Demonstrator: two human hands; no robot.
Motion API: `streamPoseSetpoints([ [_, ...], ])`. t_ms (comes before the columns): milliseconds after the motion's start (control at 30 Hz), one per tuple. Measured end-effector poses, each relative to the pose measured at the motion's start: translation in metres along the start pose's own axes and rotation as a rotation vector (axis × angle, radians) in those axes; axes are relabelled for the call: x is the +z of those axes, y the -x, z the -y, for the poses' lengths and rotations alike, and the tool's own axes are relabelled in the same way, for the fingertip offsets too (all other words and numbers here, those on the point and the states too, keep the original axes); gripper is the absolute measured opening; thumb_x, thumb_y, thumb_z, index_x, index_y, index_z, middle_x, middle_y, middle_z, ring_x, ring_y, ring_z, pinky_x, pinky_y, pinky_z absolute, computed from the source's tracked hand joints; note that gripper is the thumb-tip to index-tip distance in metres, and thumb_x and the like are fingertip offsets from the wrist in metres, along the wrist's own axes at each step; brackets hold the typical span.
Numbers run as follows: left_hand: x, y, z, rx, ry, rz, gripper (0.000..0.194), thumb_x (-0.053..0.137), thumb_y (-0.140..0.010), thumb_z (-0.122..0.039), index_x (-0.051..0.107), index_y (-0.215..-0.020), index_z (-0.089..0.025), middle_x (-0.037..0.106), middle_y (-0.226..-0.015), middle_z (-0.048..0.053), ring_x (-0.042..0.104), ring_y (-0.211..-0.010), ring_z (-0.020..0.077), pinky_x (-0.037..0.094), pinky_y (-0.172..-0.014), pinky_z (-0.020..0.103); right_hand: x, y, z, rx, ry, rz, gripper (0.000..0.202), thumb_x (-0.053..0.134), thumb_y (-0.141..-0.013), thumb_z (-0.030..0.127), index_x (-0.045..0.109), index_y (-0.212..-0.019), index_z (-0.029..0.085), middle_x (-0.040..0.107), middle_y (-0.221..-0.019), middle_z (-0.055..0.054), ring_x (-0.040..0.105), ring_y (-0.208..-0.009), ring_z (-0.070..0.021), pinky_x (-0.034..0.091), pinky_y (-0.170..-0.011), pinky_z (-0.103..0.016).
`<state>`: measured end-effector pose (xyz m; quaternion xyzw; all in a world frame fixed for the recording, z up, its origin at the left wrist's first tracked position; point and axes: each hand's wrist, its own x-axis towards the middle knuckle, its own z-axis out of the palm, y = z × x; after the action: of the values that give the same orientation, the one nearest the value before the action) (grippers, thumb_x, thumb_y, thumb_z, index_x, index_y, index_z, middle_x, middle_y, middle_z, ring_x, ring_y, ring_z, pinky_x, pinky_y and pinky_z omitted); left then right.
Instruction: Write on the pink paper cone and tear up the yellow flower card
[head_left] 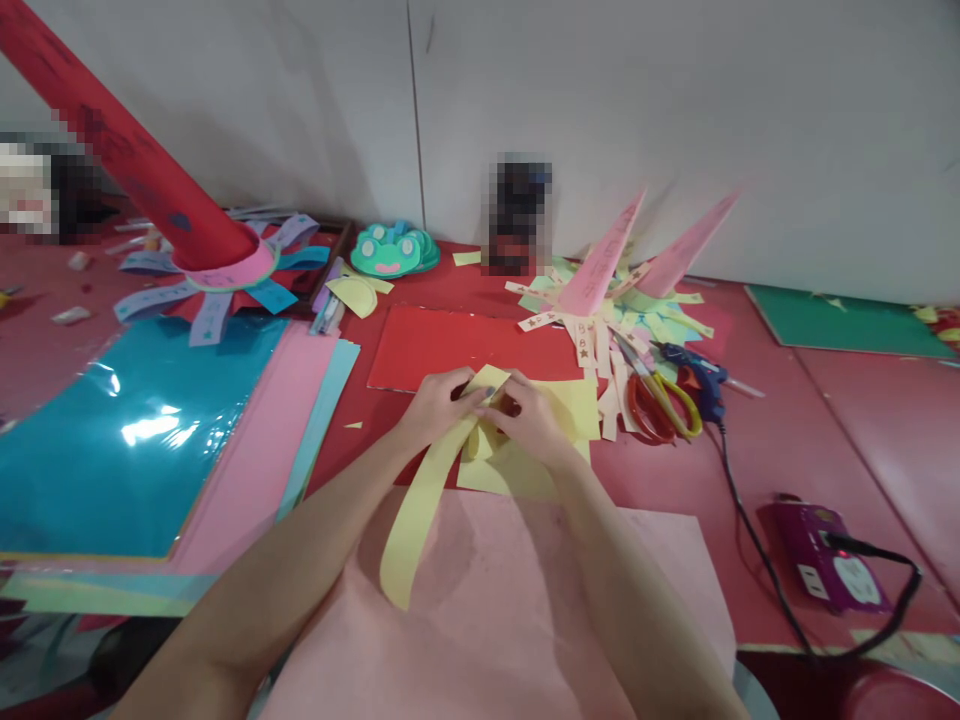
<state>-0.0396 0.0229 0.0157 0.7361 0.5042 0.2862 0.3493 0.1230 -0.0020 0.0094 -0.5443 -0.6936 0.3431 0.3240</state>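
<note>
Yellow paper strip [420, 500], light and floppy, is pinched at its top end by both hands [439, 405] [532, 415].

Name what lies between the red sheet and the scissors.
Head view: cream paper strips marked with stars, fanning from a pink cone, lie between the red sheet and the scissors.

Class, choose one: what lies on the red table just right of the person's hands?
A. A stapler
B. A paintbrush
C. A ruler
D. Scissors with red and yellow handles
D: the scissors with red and yellow handles lie beside the blue glue gun, right of the hands folding a yellow paper strip.
</note>
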Motion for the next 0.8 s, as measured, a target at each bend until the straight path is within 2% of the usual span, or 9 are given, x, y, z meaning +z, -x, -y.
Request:
streamPoseSetpoints([
  [167, 0.001, -0.001, 0.001, -0.002, 0.026, 0.037, 0.041, 0.050, -0.079, -0.050, 0.033, -0.059, -0.018, 0.028, -0.055, -0.006, 0.029, -0.052, 0.0079, 0.023, -0.049, 0.021, -0.001, -0.001, -0.005, 0.019, 0.032, 0.040, 0.025, 0.057, -0.078, 0.035, 0.047, -0.060, 0.022, 0.049, -0.069, 0.001, 0.046, -0.061, -0.0114, 0.037, -0.058, -0.025],
  [433, -0.001, -0.002, -0.003, -0.018, 0.022, 0.056, 0.040, 0.050, -0.079, -0.049, 0.035, -0.059, -0.018, 0.029, -0.056, -0.006, 0.029, -0.053, 0.0083, 0.024, -0.050, 0.021, -0.007, -0.001, -0.007, 0.046, -0.028, 0.113, 0.025, 0.061, -0.075, 0.042, 0.055, -0.062, 0.022, 0.051, -0.065, 0.002, 0.047, -0.058, -0.0107, 0.037, -0.056, -0.025],
  [633, -0.009, -0.002, 0.001, 0.019, -0.033, 0.206, 0.043, 0.048, -0.080, -0.052, 0.034, -0.057, -0.018, 0.028, -0.055, -0.005, 0.028, -0.050, 0.0083, 0.019, -0.048, 0.022, -0.004, -0.003, -0.010, 0.083, 0.001, 0.082, 0.028, 0.058, -0.077, 0.042, 0.056, -0.059, 0.020, 0.053, -0.064, 0.000, 0.049, -0.060, -0.0122, 0.038, -0.058, -0.026],
  [800, -0.008, -0.002, 0.003, 0.018, -0.064, 0.207, 0.040, 0.045, -0.082, -0.048, 0.035, -0.057, -0.018, 0.028, -0.055, -0.005, 0.029, -0.051, 0.0086, 0.019, -0.048, 0.023, -0.003, -0.002, -0.009, 0.078, -0.020, 0.059, 0.023, 0.060, -0.077, 0.039, 0.057, -0.063, 0.020, 0.055, -0.066, 0.000, 0.051, -0.062, -0.0117, 0.039, -0.059, -0.026],
])
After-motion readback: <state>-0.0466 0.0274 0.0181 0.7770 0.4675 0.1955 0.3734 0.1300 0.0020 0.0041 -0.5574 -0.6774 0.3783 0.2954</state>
